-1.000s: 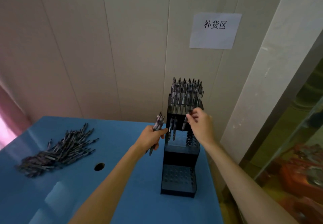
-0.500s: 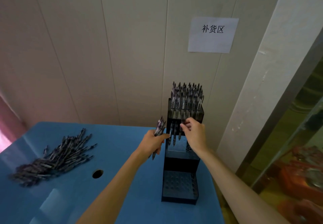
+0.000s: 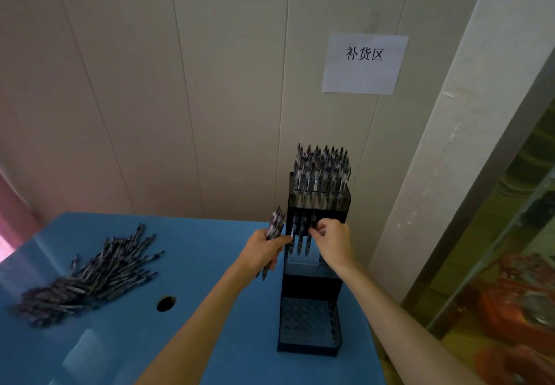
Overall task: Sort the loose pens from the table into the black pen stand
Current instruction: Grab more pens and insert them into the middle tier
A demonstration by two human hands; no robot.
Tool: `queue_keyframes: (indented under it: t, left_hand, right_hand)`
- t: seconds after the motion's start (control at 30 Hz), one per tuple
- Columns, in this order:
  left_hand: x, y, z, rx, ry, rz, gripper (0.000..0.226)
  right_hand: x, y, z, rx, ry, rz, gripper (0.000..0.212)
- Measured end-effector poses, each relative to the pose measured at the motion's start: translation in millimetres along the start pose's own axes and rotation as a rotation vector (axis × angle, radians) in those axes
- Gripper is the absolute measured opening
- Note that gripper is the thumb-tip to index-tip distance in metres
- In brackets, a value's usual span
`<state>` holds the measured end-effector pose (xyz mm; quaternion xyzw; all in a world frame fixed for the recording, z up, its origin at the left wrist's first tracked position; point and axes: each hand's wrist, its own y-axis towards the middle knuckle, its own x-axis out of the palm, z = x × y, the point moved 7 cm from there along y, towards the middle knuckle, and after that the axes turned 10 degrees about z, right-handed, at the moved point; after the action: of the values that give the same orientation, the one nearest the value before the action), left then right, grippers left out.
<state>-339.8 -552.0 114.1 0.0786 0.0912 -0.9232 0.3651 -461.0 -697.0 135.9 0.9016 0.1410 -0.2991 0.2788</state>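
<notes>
Middle tier loading, frame centre.
Right hand (image 3: 332, 242) pinches a pen (image 3: 309, 239) in the black pen stand (image 3: 310, 282); left hand (image 3: 264, 252) grips a pen bundle (image 3: 275, 225). Pen sits lower than 0.5 s ago.

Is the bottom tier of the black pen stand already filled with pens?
No: the bottom tier of the black pen stand shows only empty holes, while the top tier is packed with pens.

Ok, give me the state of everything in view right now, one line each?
Black pen stand: upright; top tier full, middle tier holds three pens, bottom tier empty.
Left hand: grips a bundle of pens.
Right hand: pinches a pen at the middle tier.
Loose pens: piled on the blue table.
</notes>
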Motion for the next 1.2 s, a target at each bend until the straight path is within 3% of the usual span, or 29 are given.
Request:
queue_keyframes:
  t: [0.23, 0.37, 0.5, 0.93, 1.1, 1.2]
  left_hand:
    - [10.7, -2.6, 3.5, 0.009, 0.012, -0.016, 0.036]
    - [17.4, -2.0, 4.7, 0.014, 0.030, -0.044, 0.036]
    - [21.2, -2.3, 8.7, 0.006, 0.033, -0.067, 0.026]
    - [32.0, -12.7, 23.4, 0.120, 0.274, -0.064, 0.035]
    - [26.0, -9.5, 18.2, 0.077, 0.284, -0.071, 0.033]
    - [14.7, -8.1, 10.1, 0.033, 0.273, -0.047, 0.031]
  right_hand:
    - [-7.4, -2.6, 1.5, 0.068, -0.039, -0.065, 0.037]
    - [-9.5, -12.5, -20.8, 0.224, 0.337, -0.313, 0.010]
    - [-9.8, -19.8, -31.8, 0.224, 0.446, -0.480, 0.013]
    - [-15.6, -23.4, -15.2, 0.375, 0.454, -0.244, 0.019]
    - [-31.9, -18.4, -14.7, 0.516, 0.721, -0.057, 0.015]
    - [-49.6, -8.0, -10.6, 0.489, 0.808, 0.070, 0.013]
